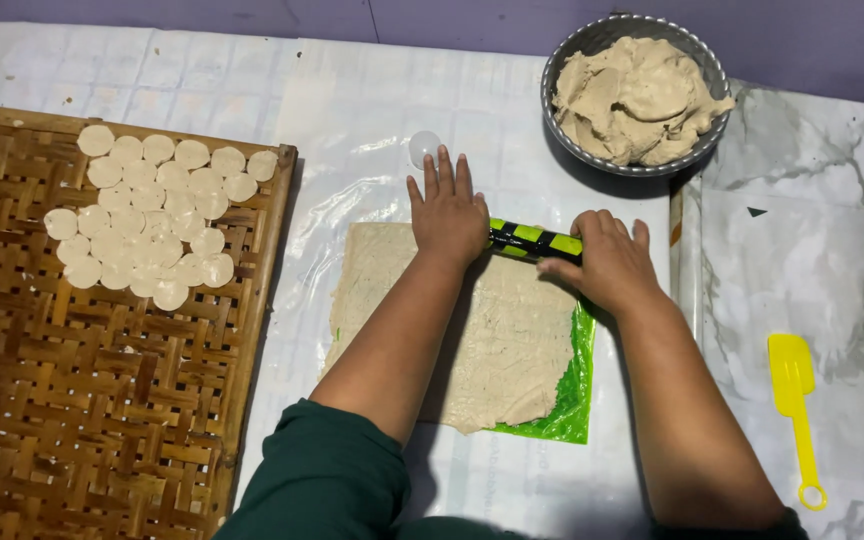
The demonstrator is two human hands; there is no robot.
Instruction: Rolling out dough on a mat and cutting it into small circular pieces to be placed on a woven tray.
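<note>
- Your left hand (449, 213) lies flat, fingers spread, on one end of the striped roller (535, 240); your right hand (607, 262) has its grip curled over the other end.
- Roller sits at the far edge of the dough sheet (492, 330), which lies on green plastic (574, 385) mid-desk.
- Press evenly with both palms, keep the roller square to the sheet; the near edge looks ragged.
- Small clear round cutter (423, 147) sits just beyond your left fingertips: it's in the roller's forward path.
- Dough bowl (636, 98) far right, woven tray (102, 400) with cut discs (152, 215) left, yellow scraper (794, 405) right; all well apart.

Both hands (532, 240) on roller (535, 240) over dough sheet (512, 340)
</note>
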